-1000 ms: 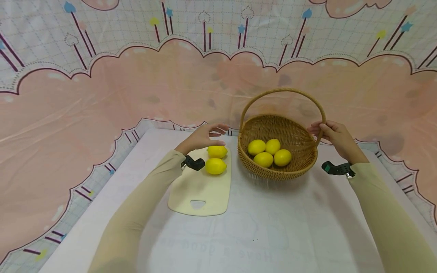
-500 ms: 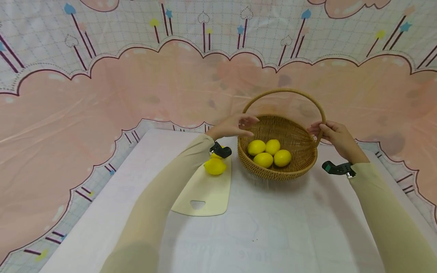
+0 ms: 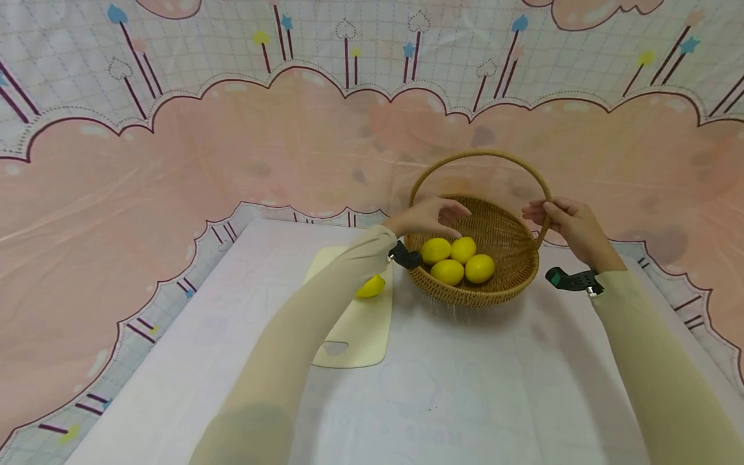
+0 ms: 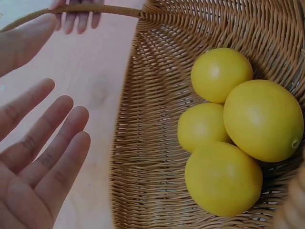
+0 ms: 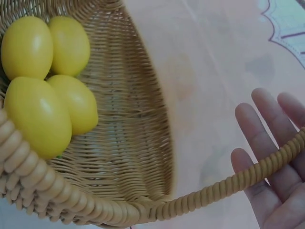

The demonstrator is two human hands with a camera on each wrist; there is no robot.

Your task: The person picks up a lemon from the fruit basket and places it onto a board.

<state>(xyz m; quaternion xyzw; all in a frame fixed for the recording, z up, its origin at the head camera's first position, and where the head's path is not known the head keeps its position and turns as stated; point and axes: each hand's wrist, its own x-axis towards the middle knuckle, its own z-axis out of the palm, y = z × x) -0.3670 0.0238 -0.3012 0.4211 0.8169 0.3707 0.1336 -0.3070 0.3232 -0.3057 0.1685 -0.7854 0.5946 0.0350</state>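
Note:
My left hand (image 3: 433, 216) hovers over the left side of the wicker basket (image 3: 471, 298), fingers spread and nothing in them; the left wrist view shows its relaxed fingers (image 4: 66, 167). Several yellow lemons (image 3: 447, 272) lie together inside the basket. At the basket's right side my right hand (image 3: 572, 223) holds the arched handle (image 3: 482, 153) low down, thumb in front and fingers behind. In the right wrist view those fingers (image 5: 257, 124) reach fairly straight behind the handle; the thumb is out of sight there.
Left of the basket lies a cream cutting board (image 3: 360, 342) with a handle slot. One lemon (image 3: 370, 287) on it is partly covered by my left sleeve (image 3: 308, 316). A white cloth (image 3: 465, 387) covers the table, and a pink printed sheet (image 3: 261, 148) hangs behind.
My left hand has moved right from above the cutting board to over the basket, its forearm now hiding one lemon on the board. My right hand stays at the handle.

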